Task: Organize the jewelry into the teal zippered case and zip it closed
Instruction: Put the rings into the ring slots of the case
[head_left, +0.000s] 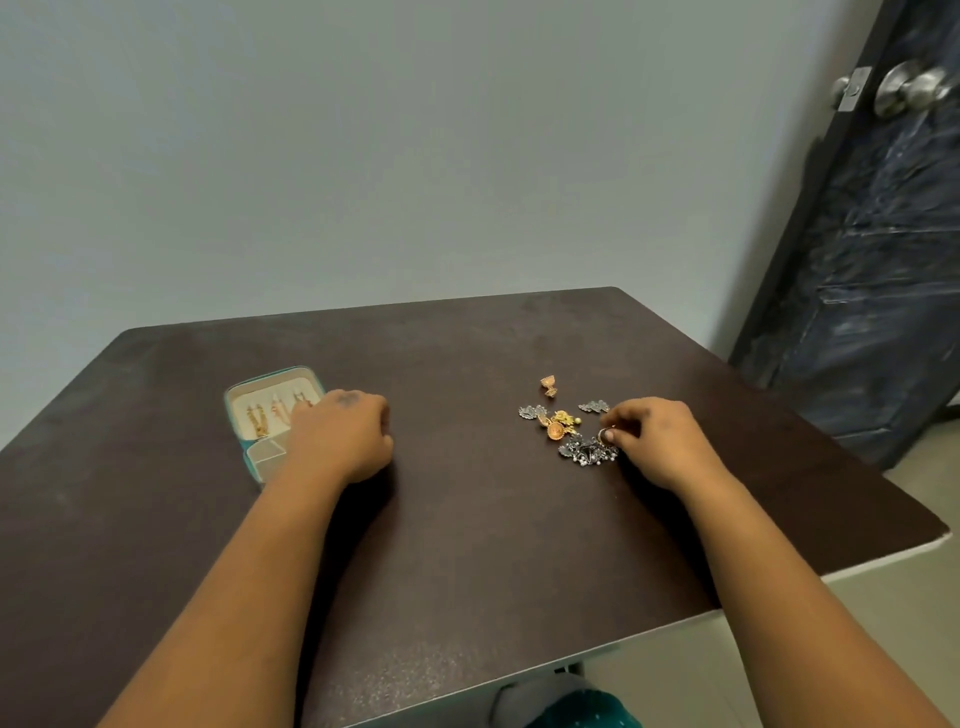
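Note:
The teal zippered case (248, 457) lies open on the left of the dark table, with gold earrings (258, 418) fixed on its cream lining. My left hand (340, 436) rests beside and partly over the case's right side, fingers curled, holding nothing that I can see. A loose pile of jewelry (566, 428) lies right of centre: silver leaf pieces, gold earrings and a dark silver cluster. A small gold jhumka (548, 385) sits just behind the pile. My right hand (657, 441) pinches a small ring (605, 434) at the pile's right edge.
The dark brown table (467, 519) ends close on the right and near side. A dark door (872, 234) with a metal knob stands at the far right. A grey wall rises behind the table.

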